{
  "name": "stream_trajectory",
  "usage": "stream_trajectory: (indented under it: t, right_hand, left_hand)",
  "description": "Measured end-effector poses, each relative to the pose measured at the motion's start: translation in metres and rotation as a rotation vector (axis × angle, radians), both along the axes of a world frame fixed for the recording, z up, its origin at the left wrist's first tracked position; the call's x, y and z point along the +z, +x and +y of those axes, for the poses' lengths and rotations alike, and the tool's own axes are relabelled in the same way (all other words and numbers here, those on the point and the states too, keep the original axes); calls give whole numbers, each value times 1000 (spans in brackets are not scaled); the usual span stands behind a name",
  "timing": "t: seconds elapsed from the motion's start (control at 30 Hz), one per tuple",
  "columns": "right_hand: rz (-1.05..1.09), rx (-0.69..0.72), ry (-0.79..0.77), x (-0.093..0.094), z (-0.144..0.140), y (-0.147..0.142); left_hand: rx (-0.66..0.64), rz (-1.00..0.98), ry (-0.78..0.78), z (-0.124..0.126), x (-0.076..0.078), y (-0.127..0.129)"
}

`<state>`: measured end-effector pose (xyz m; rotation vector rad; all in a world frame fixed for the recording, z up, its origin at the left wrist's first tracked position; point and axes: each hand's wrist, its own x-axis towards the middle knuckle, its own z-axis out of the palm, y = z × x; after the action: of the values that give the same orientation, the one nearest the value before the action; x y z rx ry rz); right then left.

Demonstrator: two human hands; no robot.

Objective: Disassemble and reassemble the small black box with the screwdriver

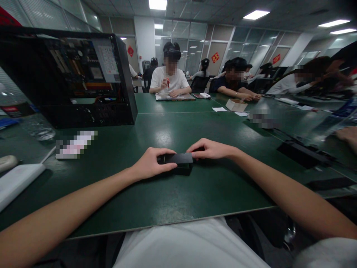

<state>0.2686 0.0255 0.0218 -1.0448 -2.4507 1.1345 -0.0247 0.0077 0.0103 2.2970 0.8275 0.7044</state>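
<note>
My left hand grips the left end of a flat black rectangular piece, thumb along the near side and fingers along the far side. Its exact kind cannot be made out. At the piece's right end, the fingertips of my right hand are pinched together on its edge. The piece is held just above the green table, with a dark shadow or reflection beneath it.
An open black computer case stands at the back left. To the left are a plastic bottle and a white power strip. Black parts lie to the right. A person across the table holds a red-handled screwdriver.
</note>
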Motion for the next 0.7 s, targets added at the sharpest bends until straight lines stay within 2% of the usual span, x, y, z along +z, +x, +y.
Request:
stream_trajectory:
  t: [0.3, 0.57, 0.7]
  right_hand:
    - [-89, -42, 51, 4, 5, 11]
    - [-256, -8, 452, 0, 6, 3]
    - [-349, -5, 555, -2, 1, -3]
  left_hand:
    - [39, -28, -37, 1, 1, -1]
    - [69, -74, -10, 2, 0, 0]
    - [89, -141, -55, 5, -2, 0]
